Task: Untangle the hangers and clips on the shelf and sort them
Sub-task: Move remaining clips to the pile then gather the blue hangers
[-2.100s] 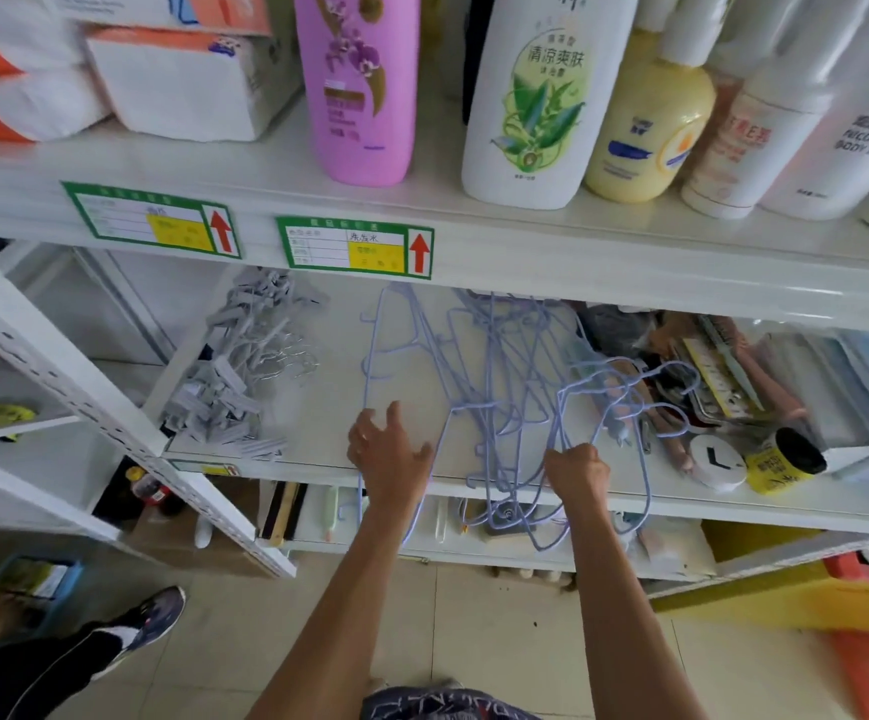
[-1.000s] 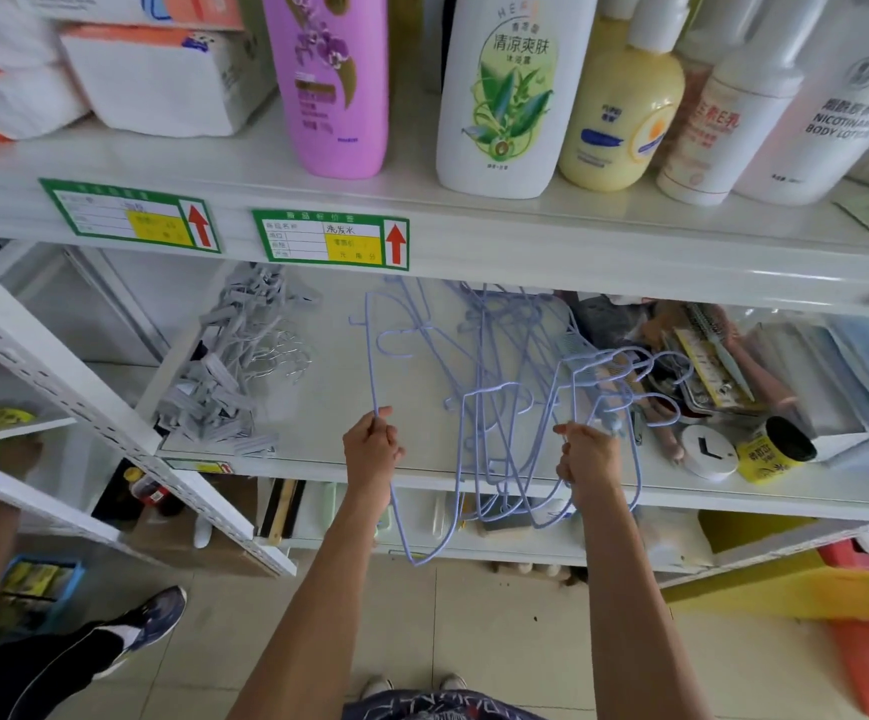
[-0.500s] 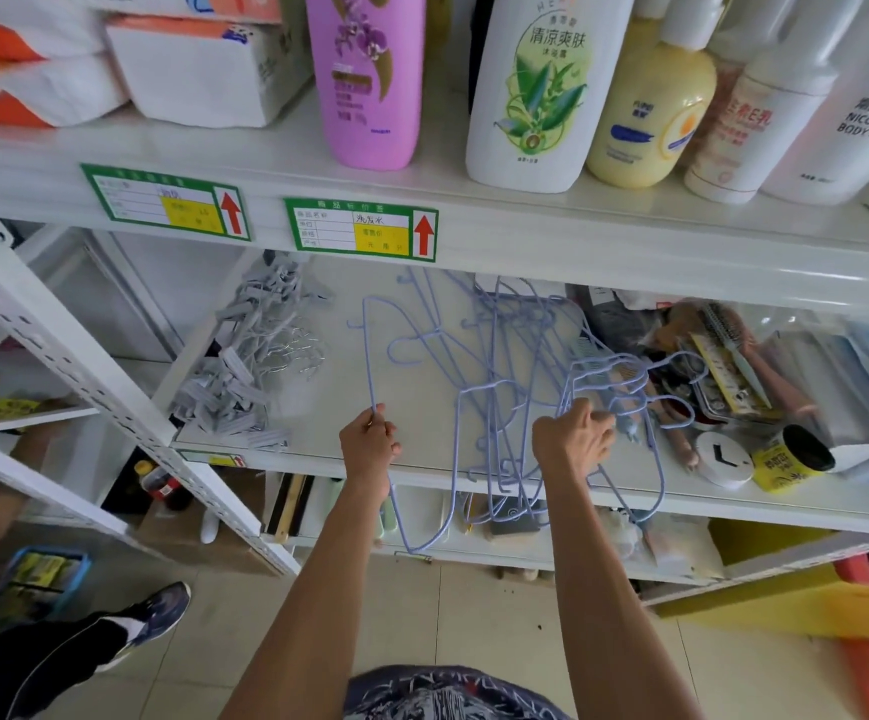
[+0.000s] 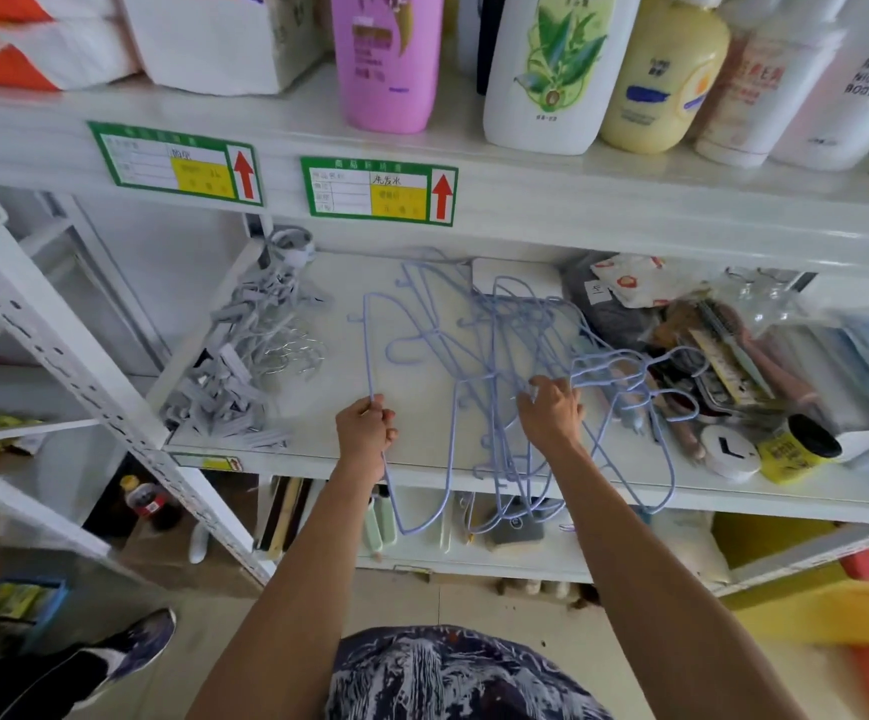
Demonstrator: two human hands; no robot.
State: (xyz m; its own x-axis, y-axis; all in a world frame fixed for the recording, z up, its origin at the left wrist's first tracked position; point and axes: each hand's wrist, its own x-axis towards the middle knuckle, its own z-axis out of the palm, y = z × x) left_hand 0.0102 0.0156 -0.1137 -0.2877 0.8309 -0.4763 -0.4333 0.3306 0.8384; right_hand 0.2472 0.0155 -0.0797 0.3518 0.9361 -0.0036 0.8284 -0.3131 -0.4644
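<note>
A tangle of pale blue wire hangers [image 4: 505,350] lies on the white middle shelf [image 4: 318,439], several hanging over its front edge. My left hand [image 4: 364,431] is closed around the straight bar of one blue hanger [image 4: 367,350] at the left side of the tangle. My right hand [image 4: 549,410] pinches wires in the middle of the bunch, beside the hooks [image 4: 629,371]. A heap of grey clips with metal hooks [image 4: 245,376] sits apart at the shelf's left end.
Bottles [image 4: 546,70] and tissue packs [image 4: 214,39] fill the upper shelf. Right of the hangers lie brushes and packets [image 4: 723,350], a white round case [image 4: 728,452] and a yellow jar [image 4: 796,452]. Another person's shoe [image 4: 130,646] is at bottom left.
My left hand went from open on the shelf to closed on a hanger bar. My right hand moved up from the shelf edge into the bunch of wires.
</note>
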